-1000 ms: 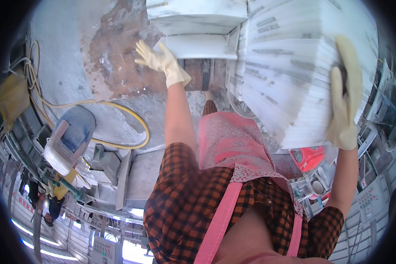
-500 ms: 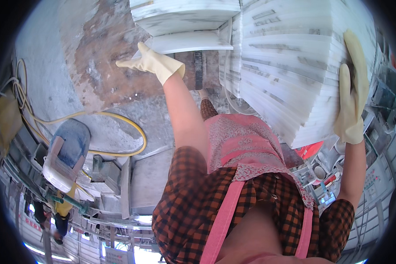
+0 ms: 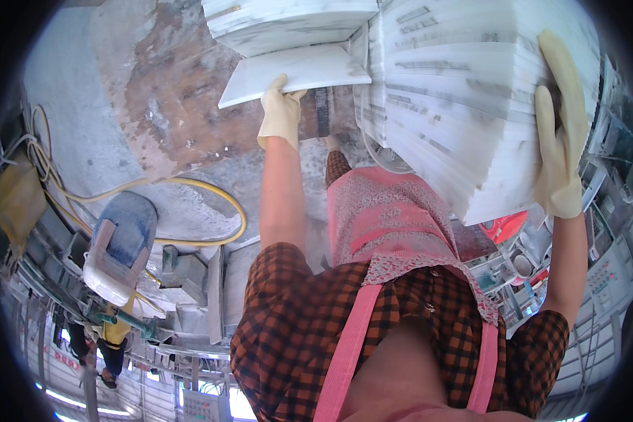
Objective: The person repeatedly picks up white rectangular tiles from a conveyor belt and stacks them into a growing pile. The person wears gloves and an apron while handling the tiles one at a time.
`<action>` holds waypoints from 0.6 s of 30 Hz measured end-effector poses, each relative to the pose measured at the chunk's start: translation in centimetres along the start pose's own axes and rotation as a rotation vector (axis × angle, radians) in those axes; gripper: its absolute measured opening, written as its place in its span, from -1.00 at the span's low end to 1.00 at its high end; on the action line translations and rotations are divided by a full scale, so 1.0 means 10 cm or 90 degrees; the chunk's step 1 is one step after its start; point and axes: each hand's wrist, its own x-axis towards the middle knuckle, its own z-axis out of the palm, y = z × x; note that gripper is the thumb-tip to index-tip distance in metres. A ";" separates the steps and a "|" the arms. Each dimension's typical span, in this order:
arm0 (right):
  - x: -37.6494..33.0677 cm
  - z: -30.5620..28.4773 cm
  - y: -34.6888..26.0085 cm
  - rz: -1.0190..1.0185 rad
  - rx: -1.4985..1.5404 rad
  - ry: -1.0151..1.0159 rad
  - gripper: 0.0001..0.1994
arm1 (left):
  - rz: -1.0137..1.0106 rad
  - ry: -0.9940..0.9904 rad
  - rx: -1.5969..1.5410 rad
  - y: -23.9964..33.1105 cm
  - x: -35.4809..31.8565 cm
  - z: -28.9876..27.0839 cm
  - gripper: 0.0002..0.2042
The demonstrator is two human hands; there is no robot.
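The white slab [image 3: 295,79], a thin flat piece of pale stone or tile, lies low at the foot of a taller pile of white slabs [image 3: 288,21], its near edge tipped up towards the camera; it sits just left of a large block of stacked white slabs [image 3: 464,105] standing on edge. The left hand [image 3: 281,112], in a cream glove, has its fingers closed over the slab's near edge; thumb position cannot be made out. The right hand [image 3: 559,133], also gloved, lies flat and spread against the outer face of the large block; it braces rather than grips, nothing enclosed in it.

Judgement of step: the single slab appears to be at the point of being taken up or drawn clear of the pile, with the block steadied meanwhile; the slab is not yet free of its resting place. The next move would call for a firm pinch on the edge, a level draw towards the body so the far edge does not scrape the pile above, and steady pressure on the block, which leans and could shift if released.

Surroundings: a pink patterned apron [image 3: 394,218] over a red-and-black checked shirt [image 3: 295,337]; below, a stained, dusty concrete floor [image 3: 183,98]; a yellow hose [image 3: 211,197] looping across it; a blue and white machine [image 3: 119,246] at the left; metal racks and a red object [image 3: 503,228] at the right, detail too small to tell.
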 end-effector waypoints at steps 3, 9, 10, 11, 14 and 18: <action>-0.02 0.01 0.01 -0.018 -0.034 0.002 -0.56 | -0.016 -0.002 -0.001 0.02 0.02 -0.03 -0.57; 0.02 0.03 -0.06 -0.021 0.004 0.006 -0.55 | -0.039 0.015 0.001 -0.03 -0.03 0.03 -0.62; 0.03 0.02 -0.09 -0.044 -0.029 0.039 -0.55 | -0.040 0.012 0.001 -0.03 -0.04 0.03 -0.63; 0.05 0.03 -0.12 -0.067 -0.062 0.073 -0.56 | -0.050 0.003 -0.006 -0.03 -0.05 0.03 -0.63; 0.05 -0.04 -0.21 -0.007 -0.096 0.020 -0.51 | -0.056 -0.028 -0.018 -0.01 -0.07 0.04 -0.65; 0.03 -0.03 -0.19 -0.031 -0.097 0.022 -0.50 | -0.051 -0.062 0.007 0.02 -0.07 0.05 -0.65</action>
